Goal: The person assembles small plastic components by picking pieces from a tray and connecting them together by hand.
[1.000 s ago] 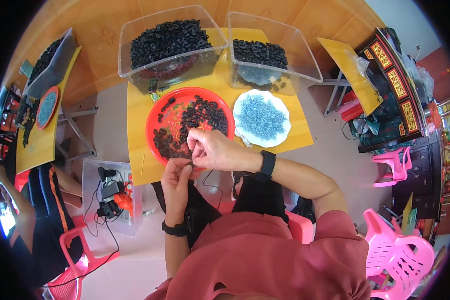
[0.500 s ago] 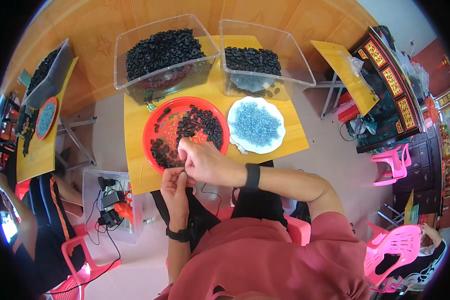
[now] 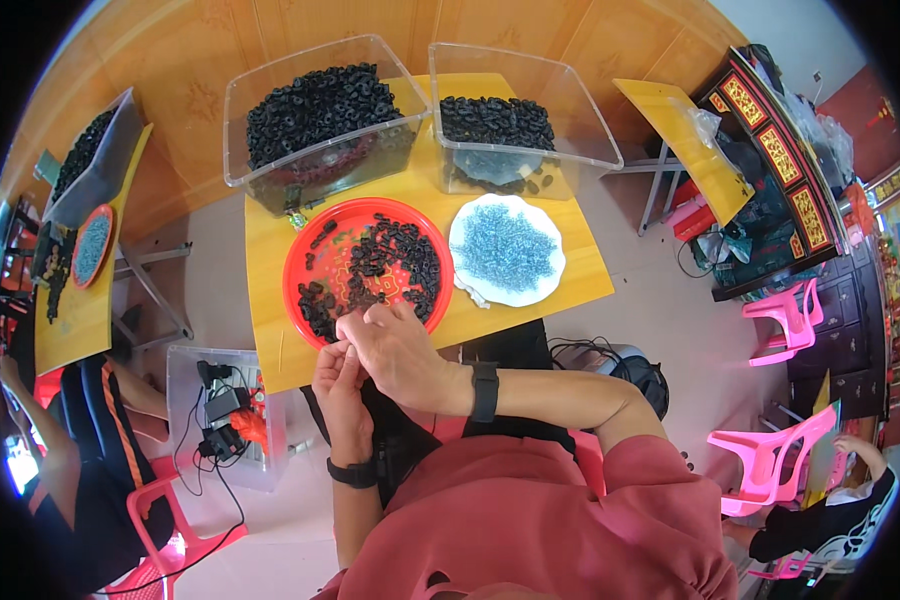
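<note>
A red round tray [image 3: 320, 232] with several small black ring-shaped parts lies on a yellow table [image 3: 266, 300]. Beside it on the right is a white plate [image 3: 555, 262] heaped with small blue pieces. My left hand [image 3: 338, 385] and my right hand [image 3: 398, 350] meet at the tray's near rim, fingertips pinched together over something too small to make out. Both wrists wear black bands. Behind the tray stand two clear plastic bins, the left bin [image 3: 270, 170] and the right bin [image 3: 580, 140], both holding black parts.
Another yellow table [image 3: 70, 310] at the left carries a bin of black parts and a small dish; a person sits there. A clear crate with cables [image 3: 220, 420] is on the floor. Pink chairs [image 3: 780, 450], a third yellow table and dark cabinets are at the right.
Both hands have stayed pinched together at the tray's near rim. The view has shifted slightly, so the table sits a little lower in the picture.
</note>
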`<action>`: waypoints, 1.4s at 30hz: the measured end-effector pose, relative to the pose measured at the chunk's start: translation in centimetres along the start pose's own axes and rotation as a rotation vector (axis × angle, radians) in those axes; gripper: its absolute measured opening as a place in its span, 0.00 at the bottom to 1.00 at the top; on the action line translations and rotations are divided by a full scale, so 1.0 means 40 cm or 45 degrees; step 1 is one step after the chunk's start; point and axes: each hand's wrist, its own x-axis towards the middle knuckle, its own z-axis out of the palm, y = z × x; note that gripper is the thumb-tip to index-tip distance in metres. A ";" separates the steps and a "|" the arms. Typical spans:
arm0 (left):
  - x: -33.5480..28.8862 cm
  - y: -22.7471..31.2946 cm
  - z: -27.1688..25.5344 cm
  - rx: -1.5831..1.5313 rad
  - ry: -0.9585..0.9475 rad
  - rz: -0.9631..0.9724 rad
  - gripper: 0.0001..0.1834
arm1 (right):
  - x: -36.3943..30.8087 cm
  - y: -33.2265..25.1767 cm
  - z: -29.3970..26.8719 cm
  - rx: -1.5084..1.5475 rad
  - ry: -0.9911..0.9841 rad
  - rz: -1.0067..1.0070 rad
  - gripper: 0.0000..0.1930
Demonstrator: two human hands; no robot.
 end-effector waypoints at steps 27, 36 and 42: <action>0.000 0.006 0.005 -0.190 0.001 0.032 0.06 | 0.003 0.029 0.052 0.444 0.066 0.066 0.15; 0.018 -0.001 -0.026 -0.188 -0.124 -0.163 0.07 | 0.005 0.039 -0.004 0.497 -0.130 0.096 0.24; 0.013 0.015 -0.021 -0.212 -0.119 -0.162 0.06 | 0.034 0.049 -0.053 0.171 -0.207 -0.016 0.22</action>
